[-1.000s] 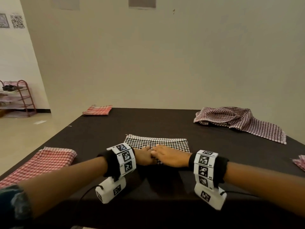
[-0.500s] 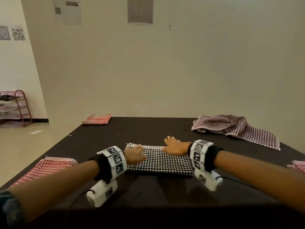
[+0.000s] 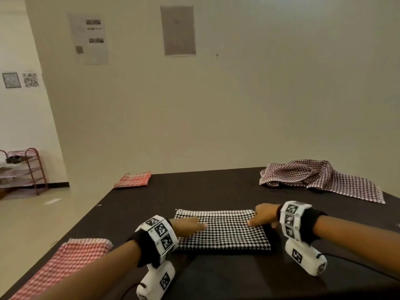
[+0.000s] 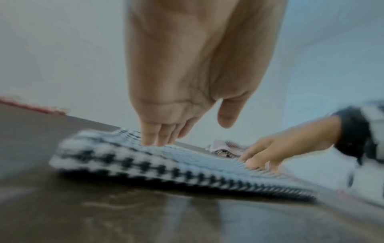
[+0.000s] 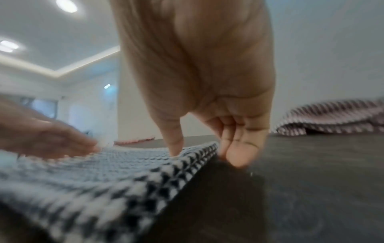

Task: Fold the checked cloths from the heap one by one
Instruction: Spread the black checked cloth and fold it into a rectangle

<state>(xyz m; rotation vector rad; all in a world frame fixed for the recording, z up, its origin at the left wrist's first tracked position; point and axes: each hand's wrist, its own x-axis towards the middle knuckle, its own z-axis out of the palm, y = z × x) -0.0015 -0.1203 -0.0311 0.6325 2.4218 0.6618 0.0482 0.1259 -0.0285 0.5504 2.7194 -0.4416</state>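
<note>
A folded black-and-white checked cloth (image 3: 223,231) lies flat on the dark table (image 3: 216,191), near its front edge. My left hand (image 3: 191,226) rests on the cloth's left part with straight fingers (image 4: 154,138) pressing down. My right hand (image 3: 259,217) is at the cloth's right end. Its thumb presses on top of the cloth (image 5: 104,172), and its fingers (image 5: 239,156) touch the table just beside the edge. The heap of maroon checked cloths (image 3: 320,180) lies crumpled at the back right, well away from both hands.
A folded red checked cloth (image 3: 133,179) sits at the table's far left corner. Another red checked cloth (image 3: 65,263) lies at the near left edge. A red shelf rack (image 3: 26,169) stands on the floor to the left.
Both hands have slid apart from the middle of the black-and-white cloth to its left and right ends. The head view has tilted upward.
</note>
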